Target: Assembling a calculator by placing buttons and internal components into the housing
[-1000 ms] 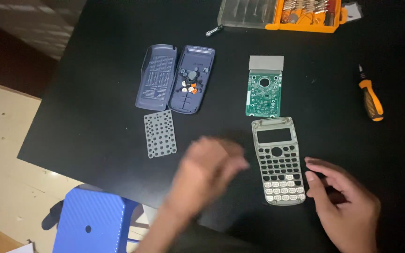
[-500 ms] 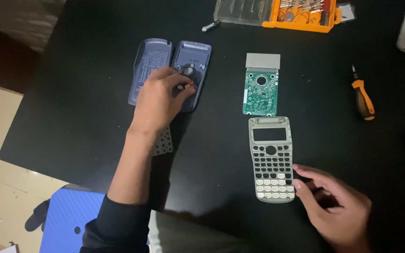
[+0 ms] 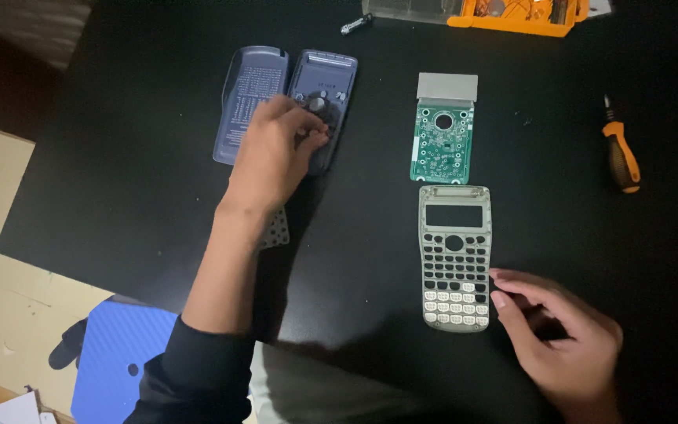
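We are reaching with our left hand [image 3: 276,149] across the black table [image 3: 119,141] to the far left, where a blue back shell [image 3: 325,94] is lying open-side up beside a blue cover [image 3: 246,94]. Our left fingers [image 3: 308,129] are curling down into the shell, tips bunched over the small loose parts sitting inside it; whether they are actually pinching one we cannot tell, since the fingers are hiding the spot. A keypad mat [image 3: 278,229] is peeking out from under our left wrist. Our right hand [image 3: 566,338] is resting near the right, fingers loosely spread and holding nothing, with the fingertips just touching the right edge of the grey front frame [image 3: 455,259], which is lying face up with its keys in place. Just beyond the frame, the green board [image 3: 442,141] is lying flat, apart from it. An orange screwdriver [image 3: 620,153] is lying far right, and an orange bit case [image 3: 512,12] and a small battery [image 3: 356,23] are sitting at the far edge. We are judging the shell to be light, stiff plastic, best taken by its long edges; the bits inside look tiny and prone to rolling or slipping, so a fine fingertip pinch suits them. The board looks fragile and wants holding by its edges.
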